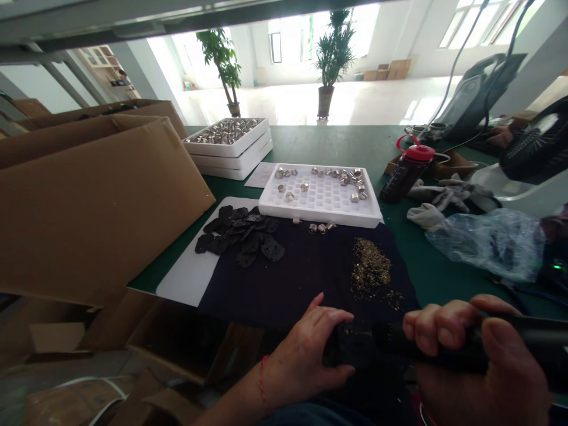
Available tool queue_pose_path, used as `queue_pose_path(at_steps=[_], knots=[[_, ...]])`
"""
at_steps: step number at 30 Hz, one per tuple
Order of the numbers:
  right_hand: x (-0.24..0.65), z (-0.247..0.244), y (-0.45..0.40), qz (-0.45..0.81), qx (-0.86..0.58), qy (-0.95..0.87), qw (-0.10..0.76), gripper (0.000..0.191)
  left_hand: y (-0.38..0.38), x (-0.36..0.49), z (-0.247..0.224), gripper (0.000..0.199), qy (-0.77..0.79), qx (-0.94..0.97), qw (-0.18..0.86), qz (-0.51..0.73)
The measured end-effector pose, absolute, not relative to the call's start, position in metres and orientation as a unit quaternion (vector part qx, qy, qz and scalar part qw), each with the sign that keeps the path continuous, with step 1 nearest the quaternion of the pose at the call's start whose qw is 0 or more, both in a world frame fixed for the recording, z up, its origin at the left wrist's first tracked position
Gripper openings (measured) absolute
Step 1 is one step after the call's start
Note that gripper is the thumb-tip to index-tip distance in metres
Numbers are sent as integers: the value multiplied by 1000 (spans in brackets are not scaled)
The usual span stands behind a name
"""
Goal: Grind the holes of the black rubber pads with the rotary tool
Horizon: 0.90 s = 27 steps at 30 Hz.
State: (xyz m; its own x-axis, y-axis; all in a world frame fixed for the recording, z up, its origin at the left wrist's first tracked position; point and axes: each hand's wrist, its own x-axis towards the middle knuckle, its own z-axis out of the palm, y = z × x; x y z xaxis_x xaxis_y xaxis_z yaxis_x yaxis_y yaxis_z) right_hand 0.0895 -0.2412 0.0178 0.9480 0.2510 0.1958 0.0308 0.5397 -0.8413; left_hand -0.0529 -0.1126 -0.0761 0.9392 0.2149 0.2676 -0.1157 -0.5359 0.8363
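Left hand (302,361): curled around a small dark piece (341,349), its exact shape hidden, just beside the tool's tip
Right hand (470,355): gripping a black handheld tool (532,328), at the near edge of the green desk (426,266)
Just beyond the hands: black cloth (288,284) with a heap of brass-coloured filings (370,266)
Left on the cloth: black perforated pieces (239,236)
Far side of the cloth: white foam tray (319,207) holding metal rings (341,177)
Far right: red-capped bottle (406,171), plastic bag (488,242)

Black cylindrical handheld tool (528,329), gripped in right hand (465,349), end meeting small dark piece (344,349), gold-flecked, pinched in left hand (302,367), held level.
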Motion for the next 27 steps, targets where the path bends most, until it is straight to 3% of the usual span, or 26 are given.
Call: queue_pose_path(at_steps=[6, 12, 27], knots=[[90, 17, -240, 62, -487, -144, 860, 35, -112, -53, -75, 59, 20, 856, 488, 171], [89, 18, -240, 45, -492, -120, 861, 33, -112, -51, -79, 57, 21, 851, 493, 178], [89, 10, -244, 32, -474, -120, 872, 24, -112, -51, -74, 77, 29, 861, 482, 160]])
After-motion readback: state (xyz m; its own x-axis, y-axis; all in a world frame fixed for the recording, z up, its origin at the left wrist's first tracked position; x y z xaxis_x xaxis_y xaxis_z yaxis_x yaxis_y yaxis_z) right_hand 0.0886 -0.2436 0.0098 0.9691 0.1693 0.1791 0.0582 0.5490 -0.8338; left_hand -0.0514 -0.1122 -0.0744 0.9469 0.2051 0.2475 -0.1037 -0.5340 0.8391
